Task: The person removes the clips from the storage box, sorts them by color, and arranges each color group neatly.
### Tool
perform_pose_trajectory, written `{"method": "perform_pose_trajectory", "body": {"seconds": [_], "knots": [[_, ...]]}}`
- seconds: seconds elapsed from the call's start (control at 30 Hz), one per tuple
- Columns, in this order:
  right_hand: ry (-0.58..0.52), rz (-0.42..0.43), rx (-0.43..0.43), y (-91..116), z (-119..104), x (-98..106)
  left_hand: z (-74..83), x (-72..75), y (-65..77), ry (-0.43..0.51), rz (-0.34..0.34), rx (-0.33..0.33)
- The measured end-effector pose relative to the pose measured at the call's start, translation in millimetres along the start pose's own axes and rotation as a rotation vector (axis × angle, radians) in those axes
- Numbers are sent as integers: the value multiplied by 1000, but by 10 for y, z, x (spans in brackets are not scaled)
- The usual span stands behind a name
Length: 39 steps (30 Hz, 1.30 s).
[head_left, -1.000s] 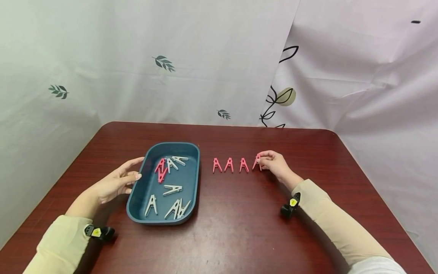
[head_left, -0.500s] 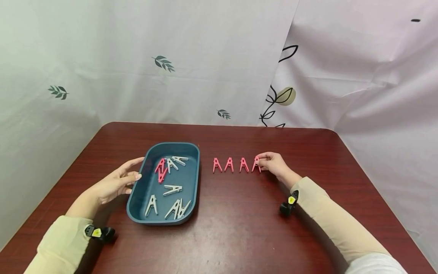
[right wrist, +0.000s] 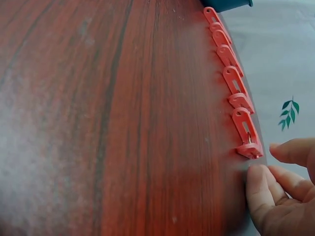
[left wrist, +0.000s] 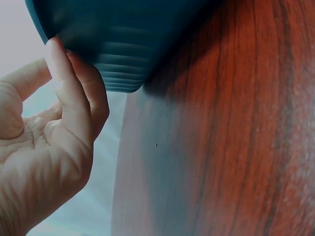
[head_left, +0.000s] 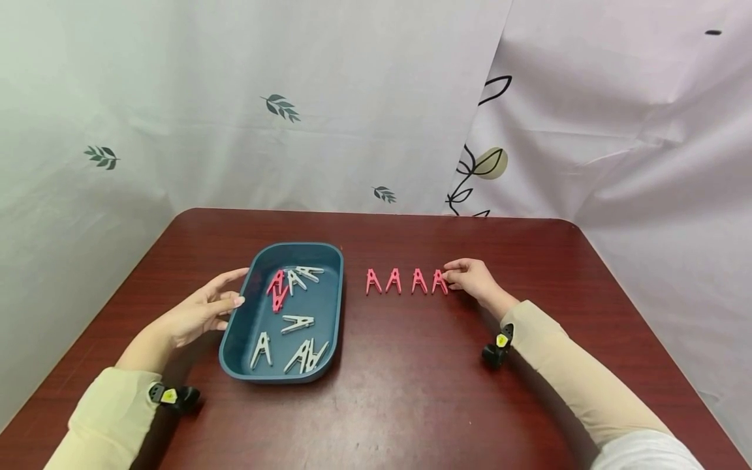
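A blue plastic tray on the left holds two pink clothespins and several pale grey ones. My left hand holds the tray's left side, thumb tip at the rim and fingers against the outer wall; in the left wrist view the hand shows beside the ridged wall. Several pink clothespins stand in a row on the table, legs toward me. Right beside the last clothespin is my right hand. The right wrist view shows its thumb and fingers parted, just short of that clothespin.
A dark red-brown wooden table lies under everything, its rounded far edge against a pale curtain printed with leaves. Black camera straps sit on both wrists.
The fourth pink clothespin has shifted slightly left and lined up with the row. My right fingers have let go of it and drawn a little right. The left hand stays put.
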State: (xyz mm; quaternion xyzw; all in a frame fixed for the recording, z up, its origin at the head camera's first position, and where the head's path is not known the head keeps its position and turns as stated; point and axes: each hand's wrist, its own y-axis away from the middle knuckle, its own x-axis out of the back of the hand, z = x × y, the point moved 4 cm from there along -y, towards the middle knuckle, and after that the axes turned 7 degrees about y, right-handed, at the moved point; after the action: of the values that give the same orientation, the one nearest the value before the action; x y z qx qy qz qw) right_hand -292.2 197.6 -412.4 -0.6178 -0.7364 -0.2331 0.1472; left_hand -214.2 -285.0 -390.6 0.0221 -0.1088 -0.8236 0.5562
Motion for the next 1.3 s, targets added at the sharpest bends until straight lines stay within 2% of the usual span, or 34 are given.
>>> {"method": "perform_pose_trajectory", "body": {"seconds": [0.3,0.43,0.63,0.7,0.9,1.13,1.3], "knots": [[-7,100,20,73,-120,74,-13,-9,3,33,-14,-13],[27,135,94,110,-240,72,-17,-11,-3,48,-23,-20],[161,172,214,171,-489,-7,-17,-8,-11,64,-38,-24],[169,166,237,196,-586,-64,-19,-5,-11,68,-40,-27],[87,120,272,263,-873,-283,-28,3,-12,65,-35,-34],[41,62,423,295,-1122,-537,-42,-5,-25,67,-26,-26],[34,13,454,304,-1278,-726,-51,2,-18,65,-34,-39]]}}
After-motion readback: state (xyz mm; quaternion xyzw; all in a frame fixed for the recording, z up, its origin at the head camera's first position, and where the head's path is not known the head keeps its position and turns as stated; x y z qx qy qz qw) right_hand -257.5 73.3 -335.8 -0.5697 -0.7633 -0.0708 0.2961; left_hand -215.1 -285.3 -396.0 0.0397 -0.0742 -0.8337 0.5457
